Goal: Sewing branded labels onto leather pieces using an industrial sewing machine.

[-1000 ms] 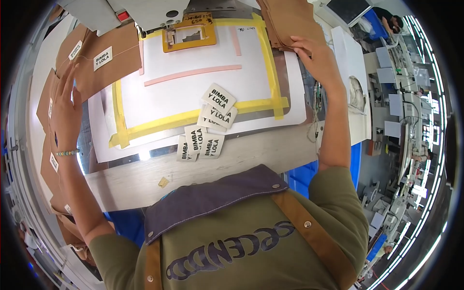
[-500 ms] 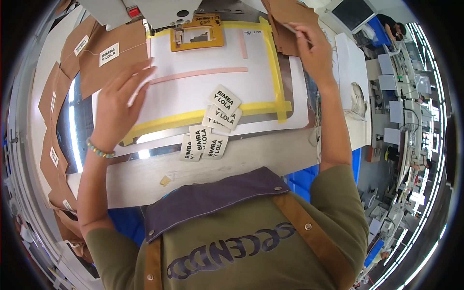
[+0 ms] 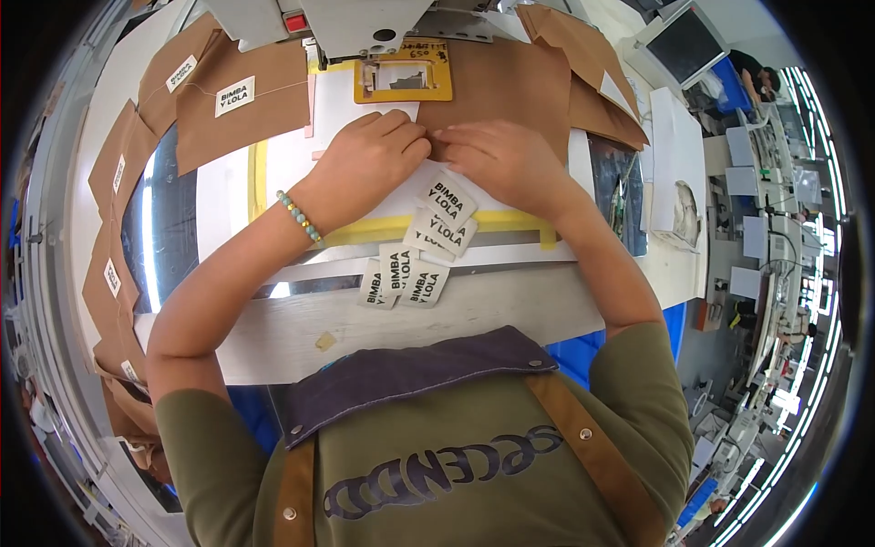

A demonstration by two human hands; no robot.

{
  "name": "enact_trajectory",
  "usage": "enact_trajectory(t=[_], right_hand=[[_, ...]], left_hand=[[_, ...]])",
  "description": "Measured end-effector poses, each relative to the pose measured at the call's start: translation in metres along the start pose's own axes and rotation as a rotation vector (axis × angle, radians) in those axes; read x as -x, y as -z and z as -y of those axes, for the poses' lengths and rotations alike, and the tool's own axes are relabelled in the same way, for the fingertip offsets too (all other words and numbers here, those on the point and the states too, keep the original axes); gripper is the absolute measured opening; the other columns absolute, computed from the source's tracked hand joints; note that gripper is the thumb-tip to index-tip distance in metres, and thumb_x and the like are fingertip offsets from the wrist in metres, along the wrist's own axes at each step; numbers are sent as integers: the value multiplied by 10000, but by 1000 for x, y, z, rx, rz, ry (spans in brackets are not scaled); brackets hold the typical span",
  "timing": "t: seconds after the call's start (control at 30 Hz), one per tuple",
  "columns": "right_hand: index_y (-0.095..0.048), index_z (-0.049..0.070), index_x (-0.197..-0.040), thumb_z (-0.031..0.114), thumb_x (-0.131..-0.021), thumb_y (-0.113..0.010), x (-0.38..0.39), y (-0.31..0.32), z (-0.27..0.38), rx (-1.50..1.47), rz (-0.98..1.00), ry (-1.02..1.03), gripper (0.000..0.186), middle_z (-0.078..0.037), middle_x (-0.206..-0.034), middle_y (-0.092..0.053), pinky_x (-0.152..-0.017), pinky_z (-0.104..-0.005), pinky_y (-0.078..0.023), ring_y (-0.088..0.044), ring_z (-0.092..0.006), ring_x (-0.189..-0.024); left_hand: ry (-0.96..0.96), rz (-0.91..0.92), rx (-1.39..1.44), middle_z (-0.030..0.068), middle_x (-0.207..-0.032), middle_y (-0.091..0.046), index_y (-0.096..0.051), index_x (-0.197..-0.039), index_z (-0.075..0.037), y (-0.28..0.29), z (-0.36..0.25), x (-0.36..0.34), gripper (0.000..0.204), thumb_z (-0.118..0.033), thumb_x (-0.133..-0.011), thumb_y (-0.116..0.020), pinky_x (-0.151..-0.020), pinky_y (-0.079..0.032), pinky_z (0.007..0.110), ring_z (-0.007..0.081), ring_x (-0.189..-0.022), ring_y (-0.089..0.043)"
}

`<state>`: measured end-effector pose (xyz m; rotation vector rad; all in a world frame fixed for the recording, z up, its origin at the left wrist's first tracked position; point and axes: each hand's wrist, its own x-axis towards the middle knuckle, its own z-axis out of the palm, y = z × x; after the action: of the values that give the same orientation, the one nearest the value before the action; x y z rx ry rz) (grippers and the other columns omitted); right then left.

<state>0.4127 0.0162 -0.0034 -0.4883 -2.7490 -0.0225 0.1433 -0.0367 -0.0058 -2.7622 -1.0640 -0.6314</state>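
White worktable; brown fabric piece flat under both hands' pressing fingertips; neither grip closed.

Both hands meet at the middle of the tabletop — the left hand and the right hand side by side, fingertips touching, pressed on the near edge of a paper sheet. Behind them sits the machine head over a framed plate. A cluster of fabric labels lies just before the hands, nearer the person. Left of the hands, labelled paper pieces fan out — more run down the tabletop's left edge. Far right, a monitor.
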Motion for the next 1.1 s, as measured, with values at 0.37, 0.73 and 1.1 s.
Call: enact_trajectory(t=[0.37,0.73,1.1], right_hand=[[-735,91,-1342,215,-1042,-664,41,42,-156,612,-210,-565,333,-147,-1404,-713,-1116,-478,-499,-645,-383,-1309],[-722,43,-1348,341,-1059,-672,37,49,-74,158,-261,-446,418,-151,-1481,-663,-1183,-549,-426,-600,-380,-1363],[-523,-78,-1545,573,-1086,-549,13,-7,13,162,136,-381,798,-202,-1676,-471,-1289,-653,-243,-401,-352,-1582]], left_hand=[[-57,-21,-93,141,-1292,-743,-665,-1021,-16,-3,2,6,193,-80,-841,-695,-949,-608,380,278,-1178,-697],[122,135,-381,148,-1315,-739,-619,-1040,-21,13,13,43,188,-84,-873,-680,-966,-580,375,283,-1224,-690],[-53,-34,-293,151,-1381,-727,-638,-954,-17,24,7,51,147,-60,-835,-714,-833,-631,359,270,-1152,-737]])
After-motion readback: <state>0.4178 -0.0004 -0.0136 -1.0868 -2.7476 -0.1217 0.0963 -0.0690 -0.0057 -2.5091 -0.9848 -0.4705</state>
